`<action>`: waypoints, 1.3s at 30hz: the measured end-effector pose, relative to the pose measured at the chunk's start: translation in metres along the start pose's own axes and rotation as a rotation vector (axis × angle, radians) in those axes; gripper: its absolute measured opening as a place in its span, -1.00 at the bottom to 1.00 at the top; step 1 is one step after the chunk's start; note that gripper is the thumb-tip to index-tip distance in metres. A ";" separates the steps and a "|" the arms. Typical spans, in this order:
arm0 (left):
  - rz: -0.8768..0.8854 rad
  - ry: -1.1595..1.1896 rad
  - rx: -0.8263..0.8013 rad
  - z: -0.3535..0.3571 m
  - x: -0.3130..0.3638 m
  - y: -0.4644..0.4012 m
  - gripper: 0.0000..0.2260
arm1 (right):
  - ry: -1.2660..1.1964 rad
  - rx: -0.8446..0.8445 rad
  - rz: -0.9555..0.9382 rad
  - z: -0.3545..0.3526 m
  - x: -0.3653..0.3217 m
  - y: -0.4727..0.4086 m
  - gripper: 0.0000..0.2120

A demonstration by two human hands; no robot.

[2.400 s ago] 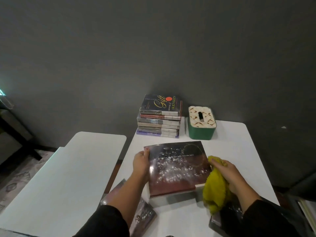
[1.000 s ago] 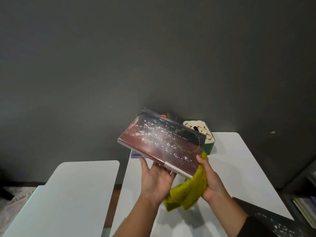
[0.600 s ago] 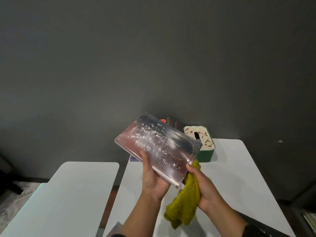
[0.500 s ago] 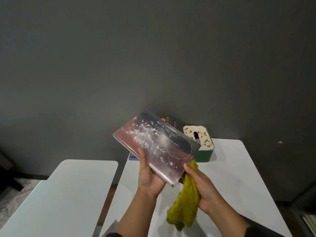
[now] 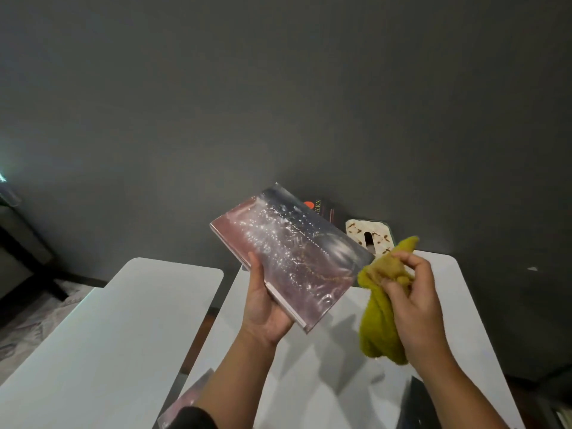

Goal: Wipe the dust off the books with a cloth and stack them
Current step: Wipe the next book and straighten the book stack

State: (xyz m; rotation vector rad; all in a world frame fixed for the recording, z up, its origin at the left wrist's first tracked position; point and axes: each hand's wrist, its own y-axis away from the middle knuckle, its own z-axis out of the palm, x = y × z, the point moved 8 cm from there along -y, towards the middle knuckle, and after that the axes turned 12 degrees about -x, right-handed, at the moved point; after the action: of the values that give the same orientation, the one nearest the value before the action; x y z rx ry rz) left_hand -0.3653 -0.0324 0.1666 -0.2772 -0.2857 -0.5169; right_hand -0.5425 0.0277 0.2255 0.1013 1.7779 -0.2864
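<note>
The hardcover book [image 5: 291, 258] was held tilted in the air above the white table [image 5: 309, 366], in front of the book stack [image 5: 322, 207] at the table's back edge. The left hand [image 5: 266, 308] was cupped under the book's near long edge, thumb laid over the cover, fingers hidden beneath. The right hand [image 5: 411, 292] was bunched round the yellow-green cloth [image 5: 379, 320] — fingertips pinching its upper folds, the rest hanging loose below the palm. The cloth's top lay just beside the book's right corner; whether it touched could not be told.

Handling, as judged: the book appeared stiff, carried by one hand at an edge without sagging, so of moderate weight at most. The cover was glossy, with strong glare, possibly a plastic jacket — likely slippery under a wiping stroke. A grip at one long edge alone would probably let it pivot; support from beneath with the thumb clamping on top seemed the safer hold, keeping the upper face free for the cloth. The cloth looked soft and limp, and would be better gathered into a pad than left trailing.

A tissue box [image 5: 368, 235] with a patterned lid stood beside the stack. Another book [image 5: 185, 404] was partly seen at the near edge under the left forearm. A second white table [image 5: 108, 335] stood to the left.
</note>
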 end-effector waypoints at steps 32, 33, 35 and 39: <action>-0.028 -0.090 0.087 -0.007 -0.003 -0.005 -0.30 | 0.775 -0.182 -0.429 0.088 -0.010 0.021 -0.64; -0.033 -0.115 0.083 -0.006 -0.003 -0.005 -0.29 | 0.775 -0.153 -0.413 0.081 -0.009 0.012 -0.65; -0.046 -0.143 0.083 -0.008 -0.004 -0.005 -0.27 | 0.734 -0.081 -0.334 0.061 -0.004 -0.007 -0.67; -0.032 -0.177 0.111 -0.010 -0.005 -0.005 -0.32 | 0.663 0.006 -0.238 0.047 -0.003 -0.018 -0.62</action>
State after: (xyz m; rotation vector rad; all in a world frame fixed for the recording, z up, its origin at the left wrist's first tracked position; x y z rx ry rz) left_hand -0.3696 -0.0379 0.1563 -0.2111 -0.4900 -0.5072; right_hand -0.5007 -0.0007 0.2219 -0.0169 2.4536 -0.4660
